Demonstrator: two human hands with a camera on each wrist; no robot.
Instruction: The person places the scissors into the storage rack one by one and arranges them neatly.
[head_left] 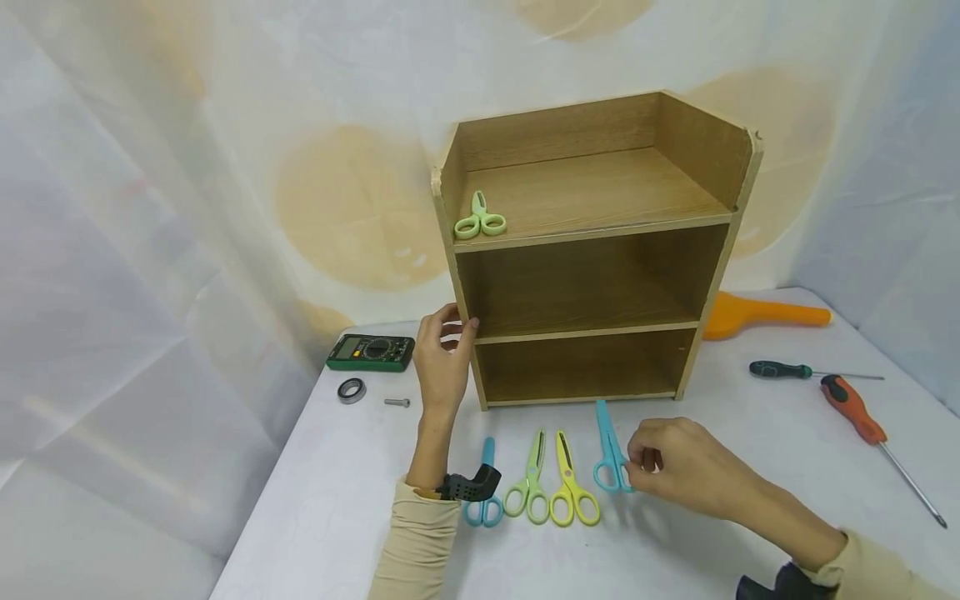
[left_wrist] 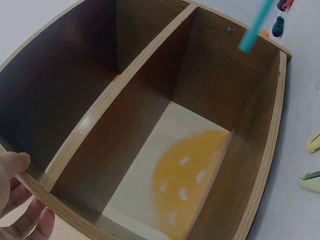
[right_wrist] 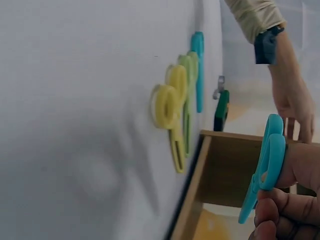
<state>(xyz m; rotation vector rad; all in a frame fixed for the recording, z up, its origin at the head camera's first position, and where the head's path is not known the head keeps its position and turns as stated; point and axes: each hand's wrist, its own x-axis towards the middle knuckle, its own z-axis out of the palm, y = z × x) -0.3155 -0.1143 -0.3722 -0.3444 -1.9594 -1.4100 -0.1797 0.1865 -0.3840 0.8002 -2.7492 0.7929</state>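
My left hand [head_left: 441,367] grips the left side panel of a small wooden shelf [head_left: 592,237], thumb on the front edge and fingers around the outside. My right hand [head_left: 693,468] pinches blue scissors [head_left: 611,446] by a handle loop; in the right wrist view those scissors [right_wrist: 270,160] are raised off the table, blades toward the shelf. Light green scissors [head_left: 480,218] lie at the left of the shelf's top level. On the table in front are yellow scissors [head_left: 572,487], green scissors [head_left: 534,483] and another blue pair [head_left: 488,454], partly hidden by my left wrist.
Left of the shelf lie a multimeter [head_left: 371,352], a ring-shaped bearing [head_left: 351,390] and a bolt [head_left: 397,402]. At the right are an orange-handled tool [head_left: 772,313] partly behind the shelf, a green-handled screwdriver [head_left: 783,369] and a red-handled screwdriver [head_left: 855,410]. Curtains hang behind and beside the white table [head_left: 315,508].
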